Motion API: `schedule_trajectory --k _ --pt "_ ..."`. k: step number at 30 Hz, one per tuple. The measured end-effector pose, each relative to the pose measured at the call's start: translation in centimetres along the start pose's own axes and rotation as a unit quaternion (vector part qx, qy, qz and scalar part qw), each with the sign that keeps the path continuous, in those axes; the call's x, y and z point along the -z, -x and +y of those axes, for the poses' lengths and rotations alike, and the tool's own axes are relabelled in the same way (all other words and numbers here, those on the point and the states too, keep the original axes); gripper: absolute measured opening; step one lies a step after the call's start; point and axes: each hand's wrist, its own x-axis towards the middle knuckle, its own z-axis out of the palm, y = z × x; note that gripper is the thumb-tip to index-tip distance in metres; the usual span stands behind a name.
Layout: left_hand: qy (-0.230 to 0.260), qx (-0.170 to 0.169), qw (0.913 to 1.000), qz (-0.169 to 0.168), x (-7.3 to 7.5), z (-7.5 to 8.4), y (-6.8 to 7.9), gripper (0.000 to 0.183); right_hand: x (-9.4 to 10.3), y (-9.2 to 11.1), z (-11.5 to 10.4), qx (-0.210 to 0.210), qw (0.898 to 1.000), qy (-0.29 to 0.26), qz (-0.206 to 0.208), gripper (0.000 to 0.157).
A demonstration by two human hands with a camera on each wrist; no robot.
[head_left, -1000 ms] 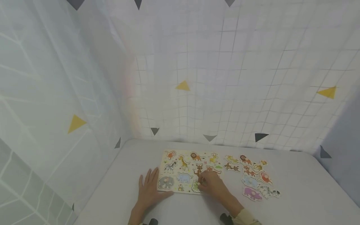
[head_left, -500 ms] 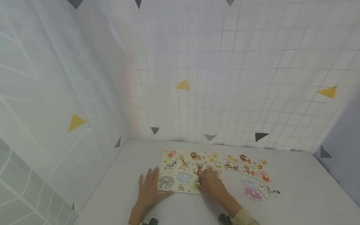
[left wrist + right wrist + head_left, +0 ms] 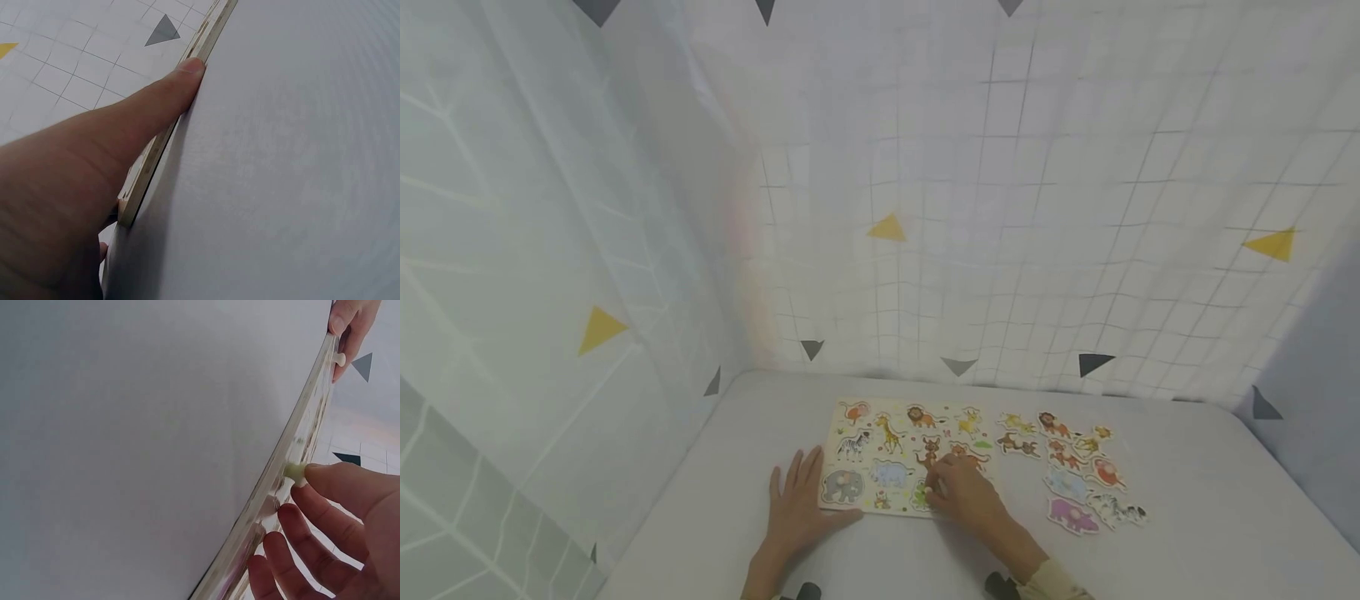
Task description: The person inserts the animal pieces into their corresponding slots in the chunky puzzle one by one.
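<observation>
Cream-coloured and rectangular, a thin wooden puzzle board (image 3: 910, 446) printed with bright animals lies flat on the pale table (image 3: 745, 417). Near the board's front edge, the right hand (image 3: 967, 498) pinches a small pale-green knob (image 3: 294, 472). The left hand (image 3: 797, 512), fingers spread, touches the board's near-left corner. Multicoloured animal-shaped pieces (image 3: 1072, 516) lie right of the board.

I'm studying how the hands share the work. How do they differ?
The left hand has spread fingers; the right hand pinches a green knob. The left hand rests at the board's near left corner; the right hand is over the board's right half. Both hands are bare.
</observation>
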Motion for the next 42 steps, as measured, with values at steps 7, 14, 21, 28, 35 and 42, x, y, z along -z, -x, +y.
schedule_trajectory --k 7,14,21,28,35,42 --pt "0.004 -0.002 1.0000 -0.003 0.1 0.1 0.1 0.125 1.2 1.0 0.4 -0.004 1.000 -0.009 0.022 0.014" --pt "0.001 -0.003 1.0000 0.003 -0.1 -0.2 -0.1 0.126 2.2 1.4 1.5 -0.016 0.999 -0.005 0.030 0.019" --pt "0.000 -0.008 0.9999 0.009 -0.3 -0.3 -0.1 0.125 2.6 1.5 3.8 -0.053 0.998 0.007 0.031 0.014" --pt "0.000 -0.014 0.9998 0.012 0.0 -0.1 0.2 0.124 3.9 1.9 6.3 -0.069 0.996 0.031 0.047 0.009" --pt "0.001 -0.012 0.9999 0.012 -0.2 -0.2 0.1 0.125 4.9 2.5 8.3 -0.104 0.993 0.057 0.029 0.001" --pt "-0.002 -0.010 0.9999 0.012 -0.3 -0.4 -0.1 0.125 6.6 3.0 9.2 -0.150 0.986 0.066 -0.007 0.004"
